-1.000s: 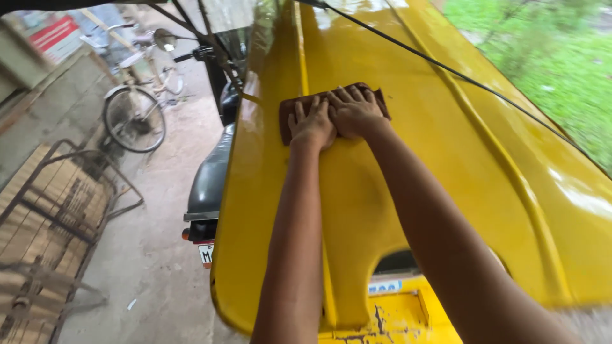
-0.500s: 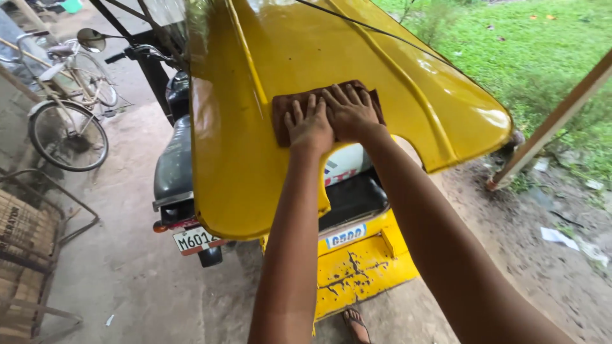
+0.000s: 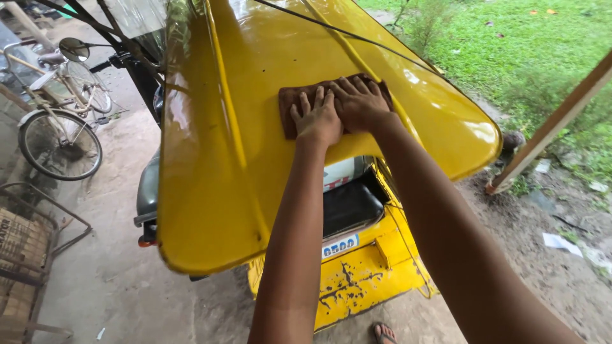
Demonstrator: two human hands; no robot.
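A brown cloth [image 3: 290, 105] lies flat on the glossy yellow roof [image 3: 217, 159] of a three-wheeled vehicle. My left hand [image 3: 317, 116] presses down on the cloth with fingers spread. My right hand [image 3: 359, 102] lies beside it, palm down on the same cloth, fingers spread and overlapping the left hand's edge. Both arms reach forward from the bottom of the view. Most of the cloth is hidden under the hands.
Below the roof's rear edge show a black seat [image 3: 347, 207] and the chipped yellow rear body [image 3: 357, 277]. A bicycle [image 3: 60, 134] stands at left, a metal rack [image 3: 29, 255] at lower left. A slanted wooden post [image 3: 548, 127] and grass are at right. A sandalled foot [image 3: 386, 332] is below.
The view has shifted so the roof's rear edge sits lower and the hands with the cloth appear a little farther up the roof. Both hands stay pressed on the cloth.
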